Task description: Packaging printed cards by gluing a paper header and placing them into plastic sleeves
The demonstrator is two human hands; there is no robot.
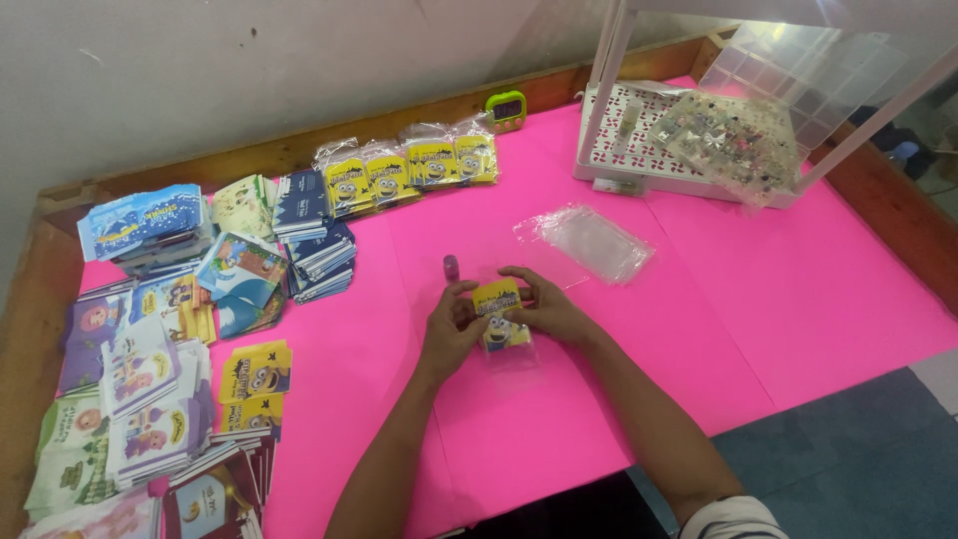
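- Head view, hands: my left hand (451, 327) and right hand (544, 307) meet at the middle of the pink table (699, 299). Both grips are closed on one yellow cartoon card packet (499, 314), left fingers on its left edge, right fingers on its right edge and top.
- Head view, the packet: it sits partly inside a clear plastic sleeve (514, 351), whose lower end shows below the card, just above the table. Whether the card is fully seated I cannot tell; glare hides the sleeve's mouth.
- Head view, step in hand: judged as sleeving, card going into the bag, both grips narrow and pinching.
- Head view, supplies: a stack of empty clear sleeves (591, 242) lies just beyond my right hand. A small purple object (451, 266) stands just beyond my left hand; its kind is not clear.
- Head view, done pieces: a row of bagged yellow packets (409, 168) lies at the far side, near a small green timer (506, 109).
- Head view, left side: mixed stacks of card packets (150, 369) crowd the table's left edge; unbagged yellow ones (255, 379) lie nearest my left forearm.
- Head view, far right: a white perforated tray (639, 160) under a clear frame, holding small bits.
- Next move, as a judgement: it calls for keeping the sleeve mouth open with one grip while the other pushes the card squarely down, without creasing its corners.
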